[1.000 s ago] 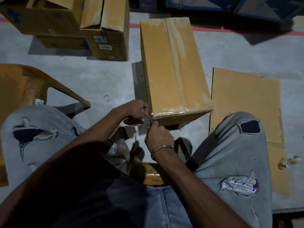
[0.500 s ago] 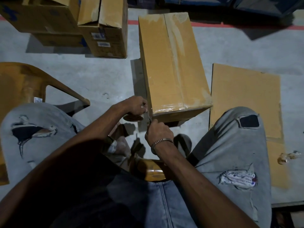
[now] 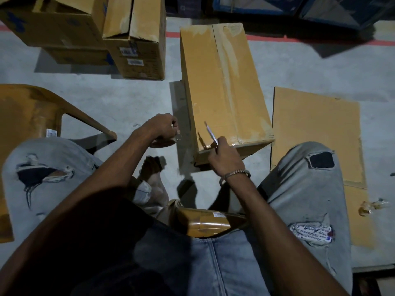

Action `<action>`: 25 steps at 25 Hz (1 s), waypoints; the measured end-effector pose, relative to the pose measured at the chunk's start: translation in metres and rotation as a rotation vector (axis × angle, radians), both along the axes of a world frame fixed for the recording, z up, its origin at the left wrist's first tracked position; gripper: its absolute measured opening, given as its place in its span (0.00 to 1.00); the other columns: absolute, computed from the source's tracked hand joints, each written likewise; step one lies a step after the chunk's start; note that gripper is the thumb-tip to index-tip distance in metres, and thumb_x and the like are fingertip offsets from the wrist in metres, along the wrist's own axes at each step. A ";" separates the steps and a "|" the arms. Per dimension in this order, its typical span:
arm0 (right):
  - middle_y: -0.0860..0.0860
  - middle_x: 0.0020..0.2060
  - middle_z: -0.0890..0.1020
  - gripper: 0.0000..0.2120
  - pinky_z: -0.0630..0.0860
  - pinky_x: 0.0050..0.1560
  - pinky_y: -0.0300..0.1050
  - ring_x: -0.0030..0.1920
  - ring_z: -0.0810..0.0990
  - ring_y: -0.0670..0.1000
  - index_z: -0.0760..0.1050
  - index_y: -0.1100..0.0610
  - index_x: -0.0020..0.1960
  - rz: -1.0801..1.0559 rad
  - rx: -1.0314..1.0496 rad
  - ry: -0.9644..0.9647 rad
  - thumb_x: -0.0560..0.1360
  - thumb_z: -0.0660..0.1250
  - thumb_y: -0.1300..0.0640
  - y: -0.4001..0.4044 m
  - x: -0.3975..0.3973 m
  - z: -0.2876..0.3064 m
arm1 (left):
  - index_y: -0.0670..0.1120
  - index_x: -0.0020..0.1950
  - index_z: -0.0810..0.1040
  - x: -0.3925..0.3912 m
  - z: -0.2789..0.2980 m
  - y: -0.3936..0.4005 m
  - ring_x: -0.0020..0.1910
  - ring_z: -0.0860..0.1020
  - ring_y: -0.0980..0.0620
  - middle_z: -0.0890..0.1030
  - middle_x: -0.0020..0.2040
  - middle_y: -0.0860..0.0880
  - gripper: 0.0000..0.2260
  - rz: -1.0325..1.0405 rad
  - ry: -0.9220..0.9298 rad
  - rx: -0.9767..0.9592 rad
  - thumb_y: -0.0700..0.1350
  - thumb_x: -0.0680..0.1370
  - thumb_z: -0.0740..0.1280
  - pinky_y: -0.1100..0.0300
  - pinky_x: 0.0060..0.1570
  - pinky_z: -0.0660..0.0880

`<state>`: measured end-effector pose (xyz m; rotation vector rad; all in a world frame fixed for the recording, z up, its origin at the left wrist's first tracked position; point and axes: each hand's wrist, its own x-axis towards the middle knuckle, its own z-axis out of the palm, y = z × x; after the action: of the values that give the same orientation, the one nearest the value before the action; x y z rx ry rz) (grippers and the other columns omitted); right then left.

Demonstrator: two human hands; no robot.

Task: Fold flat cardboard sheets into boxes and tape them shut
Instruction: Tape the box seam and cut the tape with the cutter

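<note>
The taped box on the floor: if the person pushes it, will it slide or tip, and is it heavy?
The taped box lies on a long face, so it would probably slide on the floor rather than tip. It was likely just folded, so probably empty and light.

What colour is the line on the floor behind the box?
Red. The line runs across the grey floor behind the box; the head view shows it.

Grey concrete floor [image 3: 310, 67] under taped box [image 3: 222, 82], flat cardboard sheet [image 3: 316, 135], stacked cartons [image 3: 136, 58].
</note>
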<state>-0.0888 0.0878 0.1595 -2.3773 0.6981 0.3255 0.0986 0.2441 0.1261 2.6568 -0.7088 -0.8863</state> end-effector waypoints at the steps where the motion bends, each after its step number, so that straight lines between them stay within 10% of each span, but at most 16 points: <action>1: 0.56 0.41 0.79 0.06 0.76 0.41 0.52 0.44 0.81 0.63 0.67 0.57 0.55 -0.038 -0.026 -0.035 0.82 0.60 0.54 -0.004 0.009 -0.007 | 0.48 0.53 0.82 0.003 0.002 0.002 0.54 0.79 0.43 0.84 0.58 0.44 0.05 0.038 -0.032 -0.009 0.47 0.80 0.70 0.52 0.50 0.74; 8: 0.54 0.44 0.82 0.33 0.78 0.39 0.52 0.45 0.80 0.58 0.66 0.53 0.53 -0.094 -0.326 -0.114 0.72 0.61 0.24 0.001 0.023 -0.053 | 0.48 0.51 0.81 0.004 0.005 0.000 0.51 0.78 0.44 0.84 0.57 0.43 0.04 0.102 -0.074 -0.032 0.48 0.80 0.70 0.53 0.49 0.73; 25: 0.55 0.41 0.83 0.40 0.67 0.35 0.49 0.39 0.83 0.61 0.66 0.56 0.60 0.212 -0.494 -0.092 0.67 0.69 0.24 -0.013 0.027 -0.068 | 0.47 0.50 0.82 -0.004 0.012 0.000 0.51 0.80 0.42 0.85 0.52 0.44 0.06 0.080 -0.067 -0.005 0.48 0.81 0.69 0.51 0.49 0.76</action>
<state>-0.0616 0.0745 0.0919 -2.9246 0.5277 0.1385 0.0943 0.2440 0.1385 2.7013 -0.6135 -0.7771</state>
